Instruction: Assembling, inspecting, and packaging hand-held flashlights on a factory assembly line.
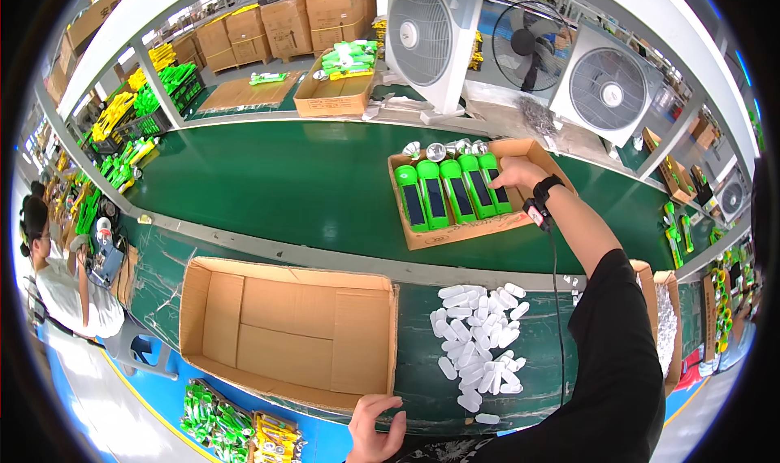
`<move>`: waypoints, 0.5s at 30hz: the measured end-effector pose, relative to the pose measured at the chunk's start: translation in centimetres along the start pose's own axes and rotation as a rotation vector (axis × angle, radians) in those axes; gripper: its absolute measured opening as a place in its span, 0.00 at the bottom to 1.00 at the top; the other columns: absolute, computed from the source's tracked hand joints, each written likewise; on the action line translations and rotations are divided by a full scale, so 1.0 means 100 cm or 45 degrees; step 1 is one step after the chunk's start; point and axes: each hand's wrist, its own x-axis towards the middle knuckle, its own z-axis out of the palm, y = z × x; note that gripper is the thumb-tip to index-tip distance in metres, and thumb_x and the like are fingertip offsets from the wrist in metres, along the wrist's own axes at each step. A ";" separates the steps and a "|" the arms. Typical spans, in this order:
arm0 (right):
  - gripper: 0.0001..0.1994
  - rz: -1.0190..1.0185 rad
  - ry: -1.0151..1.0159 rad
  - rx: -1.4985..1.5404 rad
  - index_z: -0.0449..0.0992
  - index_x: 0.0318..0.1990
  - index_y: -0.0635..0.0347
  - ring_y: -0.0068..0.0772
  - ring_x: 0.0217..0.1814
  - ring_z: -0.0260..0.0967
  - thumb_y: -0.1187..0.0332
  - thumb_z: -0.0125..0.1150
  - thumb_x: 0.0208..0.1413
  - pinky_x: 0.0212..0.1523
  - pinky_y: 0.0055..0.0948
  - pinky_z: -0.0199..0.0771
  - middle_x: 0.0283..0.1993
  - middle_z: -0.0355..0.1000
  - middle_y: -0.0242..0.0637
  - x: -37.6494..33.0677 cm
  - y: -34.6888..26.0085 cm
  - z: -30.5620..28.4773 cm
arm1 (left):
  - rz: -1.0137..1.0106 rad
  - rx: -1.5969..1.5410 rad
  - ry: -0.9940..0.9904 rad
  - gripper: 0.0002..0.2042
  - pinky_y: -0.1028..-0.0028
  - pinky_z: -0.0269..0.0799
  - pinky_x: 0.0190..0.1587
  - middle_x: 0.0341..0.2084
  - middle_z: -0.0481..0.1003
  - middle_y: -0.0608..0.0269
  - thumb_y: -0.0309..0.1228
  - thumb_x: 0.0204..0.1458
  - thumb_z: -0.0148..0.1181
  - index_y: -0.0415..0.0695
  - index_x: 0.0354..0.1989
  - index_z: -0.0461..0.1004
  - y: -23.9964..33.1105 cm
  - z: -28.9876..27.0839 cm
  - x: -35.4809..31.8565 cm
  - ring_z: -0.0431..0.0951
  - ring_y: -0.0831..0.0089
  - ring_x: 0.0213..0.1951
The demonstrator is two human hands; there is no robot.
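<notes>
My right hand (517, 173) reaches into a shallow cardboard box (455, 235) on the green belt. Its fingers close around the side of the rightmost green solar flashlight (489, 165); the grip is partly hidden. Several similar green flashlights (433, 193), each with a dark solar panel, lie side by side in that box. Silver reflector heads (436, 151) line its far edge. My left hand (376, 429) is at the near right corner of an open, bare cardboard box (286, 333), thumb and curled fingers apart, holding nothing. Small white oval pieces (479, 333) lie heaped right of that box.
A black wrist device (540, 201) trails a cable (557, 317) down past the white pieces. Large fans (421, 36) stand beyond the belt, beside another box of green flashlights (331, 97). At the far left sits another person (69, 288). Green and yellow items (215, 418) fill floor containers.
</notes>
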 end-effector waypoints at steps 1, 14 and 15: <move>0.26 -0.019 0.115 -0.211 0.73 0.48 0.63 0.43 0.44 0.73 0.60 0.70 0.40 0.45 0.35 0.72 0.45 0.74 0.49 -0.008 0.005 -0.004 | 0.013 -0.009 0.029 0.15 0.70 0.70 0.40 0.35 0.71 0.51 0.15 0.44 0.57 0.38 0.42 0.69 -0.001 0.002 -0.001 0.73 0.60 0.37; 0.15 -0.562 0.971 -0.359 0.70 0.35 0.64 0.58 0.44 0.65 0.59 0.45 0.60 0.42 0.47 0.68 0.39 0.69 0.51 -0.254 0.108 0.047 | 0.089 -0.259 -0.290 0.12 0.73 0.68 0.40 0.35 0.70 0.53 0.14 0.47 0.55 0.37 0.40 0.68 0.004 0.028 -0.056 0.71 0.66 0.35; 0.16 -0.553 0.787 -0.534 0.70 0.42 0.64 0.58 0.44 0.63 0.59 0.48 0.57 0.45 0.47 0.67 0.43 0.67 0.53 -0.260 0.129 0.073 | 0.115 -0.278 -0.326 0.12 0.73 0.68 0.40 0.35 0.70 0.53 0.14 0.47 0.55 0.37 0.40 0.68 0.009 0.033 -0.053 0.71 0.66 0.35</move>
